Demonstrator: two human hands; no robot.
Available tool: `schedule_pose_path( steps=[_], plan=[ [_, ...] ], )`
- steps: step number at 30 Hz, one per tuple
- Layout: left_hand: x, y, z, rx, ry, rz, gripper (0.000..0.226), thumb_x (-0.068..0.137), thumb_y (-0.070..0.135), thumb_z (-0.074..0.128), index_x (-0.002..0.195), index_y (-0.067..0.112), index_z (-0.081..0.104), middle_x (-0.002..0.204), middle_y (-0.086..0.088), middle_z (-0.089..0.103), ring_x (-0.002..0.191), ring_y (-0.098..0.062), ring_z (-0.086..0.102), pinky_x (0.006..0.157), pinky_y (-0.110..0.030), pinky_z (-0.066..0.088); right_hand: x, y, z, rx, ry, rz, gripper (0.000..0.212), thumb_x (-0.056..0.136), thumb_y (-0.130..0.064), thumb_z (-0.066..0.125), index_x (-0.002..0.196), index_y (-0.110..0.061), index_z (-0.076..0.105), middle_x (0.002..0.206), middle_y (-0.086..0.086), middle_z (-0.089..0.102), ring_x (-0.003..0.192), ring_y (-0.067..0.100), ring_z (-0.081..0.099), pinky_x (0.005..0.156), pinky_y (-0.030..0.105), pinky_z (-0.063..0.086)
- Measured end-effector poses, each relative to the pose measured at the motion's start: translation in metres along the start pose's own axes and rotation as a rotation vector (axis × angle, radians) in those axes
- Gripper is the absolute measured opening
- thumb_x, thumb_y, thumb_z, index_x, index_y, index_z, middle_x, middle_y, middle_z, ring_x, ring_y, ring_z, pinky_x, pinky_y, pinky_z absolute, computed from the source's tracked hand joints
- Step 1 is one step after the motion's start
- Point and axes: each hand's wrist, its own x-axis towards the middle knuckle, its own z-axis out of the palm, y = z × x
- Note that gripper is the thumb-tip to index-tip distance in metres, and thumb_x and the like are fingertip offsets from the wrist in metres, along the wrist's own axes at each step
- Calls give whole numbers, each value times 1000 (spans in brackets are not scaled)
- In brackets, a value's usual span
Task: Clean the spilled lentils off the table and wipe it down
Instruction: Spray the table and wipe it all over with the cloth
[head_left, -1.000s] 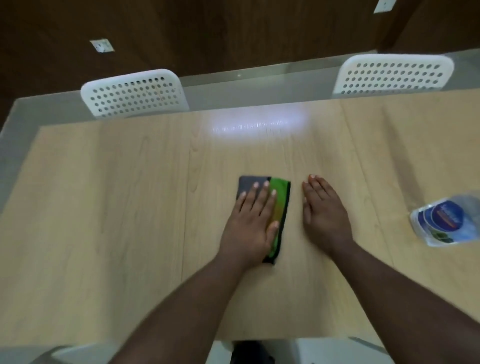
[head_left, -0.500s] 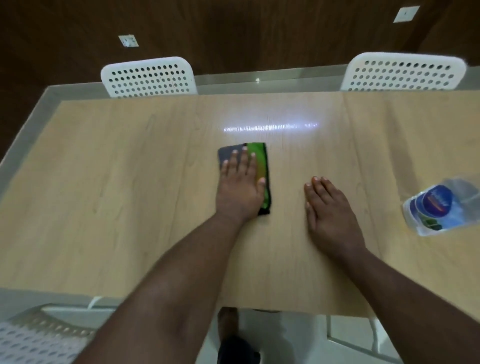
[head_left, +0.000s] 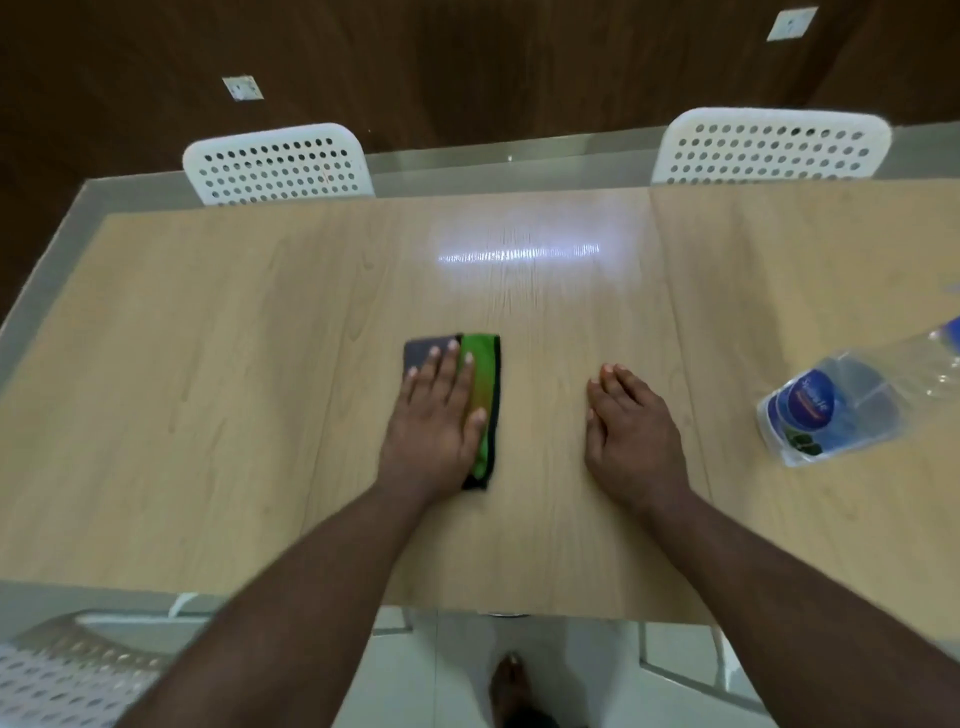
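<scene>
A folded cloth (head_left: 485, 384), green with a dark grey part and black edging, lies flat near the middle of the light wooden table (head_left: 208, 364). My left hand (head_left: 436, 421) presses on it with straight fingers, covering most of its left half. My right hand (head_left: 631, 431) rests flat on the bare tabletop a little to the right of the cloth, not touching it. No lentils show on the table.
A clear plastic water bottle (head_left: 841, 410) with a blue label lies on its side at the right edge. Two white perforated chairs (head_left: 280, 163) (head_left: 769, 145) stand at the far side, another chair (head_left: 67, 670) at the near left. My bare foot (head_left: 511, 686) shows below the table.
My left hand pushed the cloth away from me and a little left, then drew it back toward me. The right hand stayed planted on the table.
</scene>
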Motion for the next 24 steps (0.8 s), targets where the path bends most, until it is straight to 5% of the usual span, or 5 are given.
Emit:
schedule_pose_path(
  steps=[8, 15, 17, 20, 24],
  plan=[
    [184, 45, -12, 22, -16, -17, 73, 106, 51, 13, 169, 16, 7, 177, -9, -1, 163, -29, -3, 131, -49, 3, 2, -2, 3, 76, 72, 31, 50, 97, -23, 55, 144, -8, 63, 150, 8, 60, 146, 27, 48, 120, 42, 38],
    [75, 120, 9, 9, -51, 279, 69, 110, 49, 13, 169, 15, 4, 176, -9, -7, 163, -27, -11, 131, -50, 5, -1, 10, -4, 410, 449, 277, 30, 92, 0, 58, 117, -2, 75, 116, 15, 74, 110, 30, 67, 104, 22, 41],
    [21, 112, 6, 4, -61, 286, 68, 112, 48, 19, 169, 16, 2, 176, -7, -11, 162, -25, -16, 131, -50, 5, -11, 17, -14, 412, 385, 264, 32, 92, 0, 57, 120, -2, 73, 121, 16, 73, 115, 33, 67, 109, 27, 43],
    [-37, 86, 2, -9, -82, 270, 69, 112, 47, 26, 169, 18, 1, 176, -3, -13, 162, -22, -15, 132, -49, 9, -32, 39, -30, 264, 44, 98, 44, 94, -2, 58, 137, -5, 65, 148, 12, 61, 145, 27, 49, 120, 45, 42],
    [-27, 58, 1, -8, -45, 157, 69, 110, 49, 24, 169, 17, 7, 177, -5, -3, 164, -23, -5, 131, -51, 13, -56, 70, -45, 14, -144, -131, 62, 96, -8, 59, 156, -14, 48, 168, 1, 37, 160, 17, 23, 123, 45, 37]
  ],
)
